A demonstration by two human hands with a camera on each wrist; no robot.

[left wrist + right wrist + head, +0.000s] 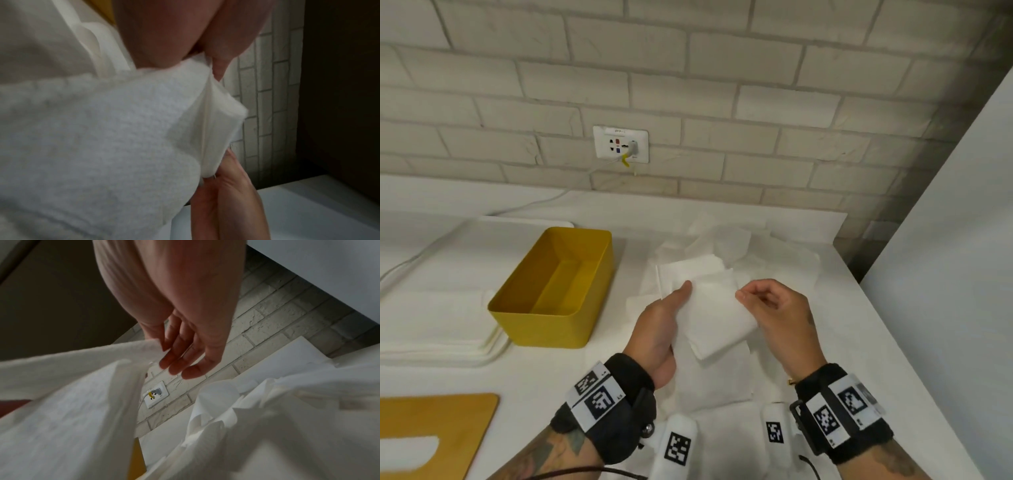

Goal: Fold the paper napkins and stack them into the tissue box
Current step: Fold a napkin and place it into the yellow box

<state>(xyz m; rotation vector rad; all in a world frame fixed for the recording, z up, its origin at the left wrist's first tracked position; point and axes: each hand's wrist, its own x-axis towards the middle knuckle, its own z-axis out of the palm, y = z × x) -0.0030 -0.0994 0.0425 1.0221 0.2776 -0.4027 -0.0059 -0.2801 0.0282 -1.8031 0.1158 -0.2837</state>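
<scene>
The white countertop (808, 342) ends in a straight edge on the right, just beyond the right hand (777, 315), and meets a pale brick wall (722, 85) at the back. Open surface lies in front of the rectangular yellow plastic tissue box (551, 291), which stands open-topped and empty to the left of both hands. A flat wooden lid with a slot (431, 435) lies at the near left corner, well apart from the box. A white tray (448, 356) sits just beside the box on its left.

A folded white paper napkin (714, 318) is held above the counter between the two hands. The left hand (661, 329) grips its left edge, thumb on top and fingers curled beneath. The right hand pinches the napkin's upper right edge with thumb and forefinger; the right wrist view shows the remaining fingers (180, 360) hanging loosely extended, holding nothing.

A loose pile of unfolded white napkins (722, 246) spreads across the counter beneath and behind the hands, reaching near the right edge.
</scene>
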